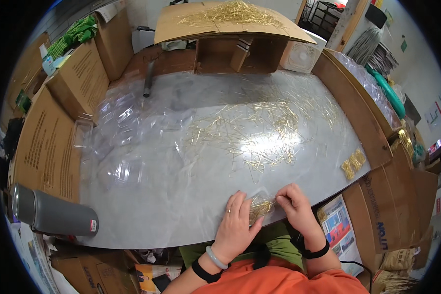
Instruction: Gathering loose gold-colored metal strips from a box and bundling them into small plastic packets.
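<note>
At the table's front edge, my left hand [234, 221] holds a small clear plastic box [262, 194] by its left side, thumb toward the near end. Inside the box is a bundle of thin gold-coloured wire pieces [260, 209]. My right hand [297, 207] is at the box's right side, thumb and fingers pinched together; what lies between them is too small to make out. Beyond both hands, loose gold wire pieces [274, 115], some bent at the ends, are scattered over the grey tabletop [181, 215].
Clear plastic boxes [125, 117] lie at the left, near a dark tube [148, 81]. A grey flask [59, 213] lies front left. Filled boxes [353, 164] sit at the right edge. Cardboard walls [357, 108] flank the table; more wires [235, 12] top a carton [215, 56] behind.
</note>
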A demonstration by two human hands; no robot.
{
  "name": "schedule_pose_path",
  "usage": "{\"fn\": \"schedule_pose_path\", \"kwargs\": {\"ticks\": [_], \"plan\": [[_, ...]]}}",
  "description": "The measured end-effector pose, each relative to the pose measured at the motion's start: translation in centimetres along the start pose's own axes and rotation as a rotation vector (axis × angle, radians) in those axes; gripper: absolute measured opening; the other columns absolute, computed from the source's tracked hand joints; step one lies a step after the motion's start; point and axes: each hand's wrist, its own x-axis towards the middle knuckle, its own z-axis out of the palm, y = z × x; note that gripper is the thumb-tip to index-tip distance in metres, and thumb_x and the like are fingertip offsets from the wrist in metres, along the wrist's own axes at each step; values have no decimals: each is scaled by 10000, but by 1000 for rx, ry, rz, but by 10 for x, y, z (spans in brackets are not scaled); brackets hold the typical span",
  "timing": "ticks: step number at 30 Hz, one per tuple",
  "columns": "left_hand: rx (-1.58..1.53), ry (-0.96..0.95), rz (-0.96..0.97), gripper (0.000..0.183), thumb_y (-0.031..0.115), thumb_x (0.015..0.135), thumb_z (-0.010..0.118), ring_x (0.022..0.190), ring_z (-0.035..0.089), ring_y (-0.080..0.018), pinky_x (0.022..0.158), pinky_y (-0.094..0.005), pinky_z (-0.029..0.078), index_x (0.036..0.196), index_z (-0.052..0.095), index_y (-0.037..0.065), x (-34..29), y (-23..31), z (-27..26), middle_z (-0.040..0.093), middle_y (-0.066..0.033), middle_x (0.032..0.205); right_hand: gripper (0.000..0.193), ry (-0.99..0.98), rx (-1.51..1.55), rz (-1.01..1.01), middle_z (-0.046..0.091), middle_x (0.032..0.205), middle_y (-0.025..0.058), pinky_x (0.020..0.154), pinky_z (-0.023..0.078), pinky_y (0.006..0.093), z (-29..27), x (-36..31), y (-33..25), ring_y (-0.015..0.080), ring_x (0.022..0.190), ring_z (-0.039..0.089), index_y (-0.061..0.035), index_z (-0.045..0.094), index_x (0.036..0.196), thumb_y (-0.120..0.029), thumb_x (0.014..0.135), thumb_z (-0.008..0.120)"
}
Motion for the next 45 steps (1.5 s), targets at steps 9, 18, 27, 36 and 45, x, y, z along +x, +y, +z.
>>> {"fn": "schedule_pose_path", "kwargs": {"ticks": [9, 18, 27, 36, 45], "plan": [[-33, 14, -10, 540, 200, 867, 755, 1311, 468, -444, 1095, -485, 414, 1280, 503, -40, 3, 1, 0, 478, -252, 1372, 151, -139, 46, 145, 651, 883, 120, 714, 491, 320, 1, -1, -14, 215, 793, 628, -19, 711, 1079, -47, 941, 656], [20, 37, -18, 561, 196, 844, 779, 1296, 488, -439, 1072, -482, 434, 1283, 510, -28, 4, 4, 3, 493, -244, 1377, 657, -132, 79, -211, 455, 1518, 212, 1145, 330, 449, 11, -38, 7, 397, 1405, 397, 6, 324, 1534, -91, 954, 615], [54, 39, -53, 560, 181, 828, 792, 1287, 503, -431, 1063, -475, 447, 1279, 517, -5, 3, 5, 4, 496, -244, 1387, 472, 58, -295, -567, 710, 1166, 96, 1007, 440, 461, 11, -16, 11, 344, 1169, 583, -56, 624, 1269, -36, 812, 741], [76, 43, -69, 515, 211, 835, 802, 1308, 500, -428, 1071, -466, 441, 1225, 545, -6, 0, 10, 5, 487, -251, 1415, 309, 60, -81, -337, 645, 1190, 106, 986, 438, 466, 10, -5, 17, 352, 1160, 537, -59, 678, 1116, -76, 815, 746], [97, 62, -32, 439, 178, 873, 761, 1347, 471, -430, 1088, -472, 433, 1231, 586, -6, -1, 10, 5, 498, -228, 1418, 269, -6, -235, -510, 635, 1174, 73, 1038, 391, 511, 12, -10, 17, 319, 1168, 548, -88, 666, 1127, -131, 865, 713]]}}
